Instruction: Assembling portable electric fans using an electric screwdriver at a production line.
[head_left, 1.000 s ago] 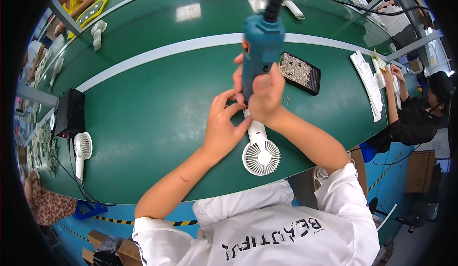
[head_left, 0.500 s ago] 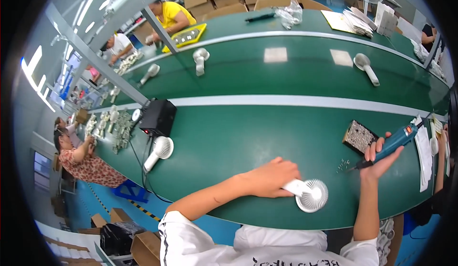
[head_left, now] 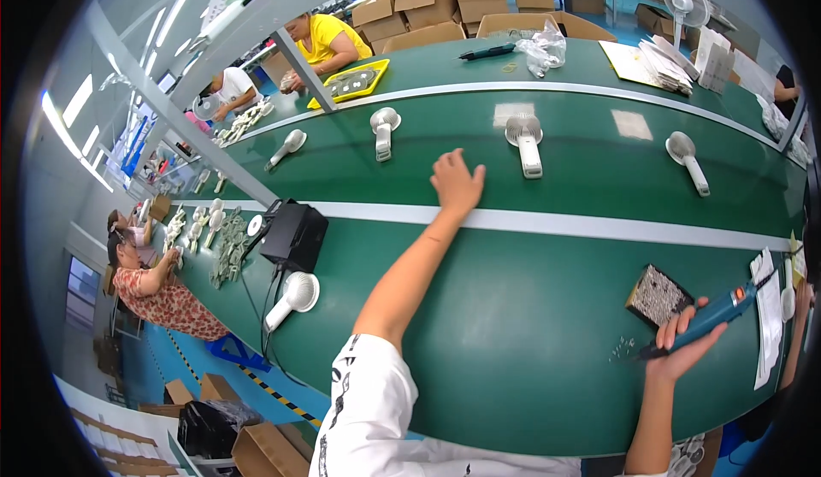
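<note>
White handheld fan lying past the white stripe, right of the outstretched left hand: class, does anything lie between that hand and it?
Nothing visible does. Only bare green belt separates the left hand from the fan.

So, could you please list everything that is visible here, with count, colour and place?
White handheld fans: several, on the far green belt; one near left.
Black box: one, left of the white stripe.
Dark speckled screw tray: one, near right.
Yellow tray: one, far left.
Cardboard boxes: several, brown, far side.
Left hand: flat on the belt, empty grip.
Right hand: holds the blue electric screwdriver.
</note>
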`<state>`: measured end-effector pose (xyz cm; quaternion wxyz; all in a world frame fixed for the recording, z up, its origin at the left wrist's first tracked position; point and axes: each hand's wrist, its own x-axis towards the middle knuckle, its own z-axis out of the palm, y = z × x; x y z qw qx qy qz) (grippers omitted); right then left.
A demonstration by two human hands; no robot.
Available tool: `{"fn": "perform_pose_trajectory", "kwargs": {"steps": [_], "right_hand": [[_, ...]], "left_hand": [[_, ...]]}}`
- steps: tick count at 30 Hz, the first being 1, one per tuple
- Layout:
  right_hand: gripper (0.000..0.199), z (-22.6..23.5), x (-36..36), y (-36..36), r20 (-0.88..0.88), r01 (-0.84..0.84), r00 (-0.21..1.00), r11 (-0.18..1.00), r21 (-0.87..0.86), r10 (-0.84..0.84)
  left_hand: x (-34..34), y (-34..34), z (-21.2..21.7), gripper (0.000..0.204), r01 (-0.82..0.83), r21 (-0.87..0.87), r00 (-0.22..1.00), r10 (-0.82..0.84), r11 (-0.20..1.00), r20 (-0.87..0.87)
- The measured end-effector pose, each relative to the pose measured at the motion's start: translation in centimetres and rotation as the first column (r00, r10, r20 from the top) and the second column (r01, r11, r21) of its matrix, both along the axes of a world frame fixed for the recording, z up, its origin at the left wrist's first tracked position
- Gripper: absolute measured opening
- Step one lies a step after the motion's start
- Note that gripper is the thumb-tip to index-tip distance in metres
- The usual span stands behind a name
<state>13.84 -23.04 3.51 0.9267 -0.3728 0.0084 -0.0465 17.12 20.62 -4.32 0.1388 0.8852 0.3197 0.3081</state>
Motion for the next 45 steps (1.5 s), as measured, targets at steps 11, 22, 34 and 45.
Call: {"fn": "perform_pose_trajectory", "kwargs": {"steps": [11, 22, 34, 45], "right_hand": [[0.049, 1.2, -1.5, 2.5, -0.297, 0.107, 0.943, 0.982, -0.154, -0.150], [0.049, 1.8, -2.8, 0.8, -0.154, 0.010, 0.988, 1.000, -0.014, -0.012], [0.059, 1.1, -2.0, 0.4, -0.003, -0.157, 0.988, 0.986, 0.051, 0.157], [0.076, -1.4, -2.2, -0.4, 0.179, -0.024, 0.982, 0.979, -0.203, 0.061]], "left_hand": [[-2.5, 18.6, 2.4, 0.038, -0.428, -0.124, 0.829, 0.443, 0.895, 0.341], [-8.7, 2.4, 14.0, 0.048, 0.701, -0.093, 0.237, -0.108, 0.707, 0.966], [-13.2, -23.8, 6.0, 0.024, 0.618, -0.733, 0.760, -0.023, -0.285, 0.649], [-13.6, -26.1, 2.6, 0.019, 0.706, -0.537, 0.675, -0.668, 0.462, 0.313]]}}
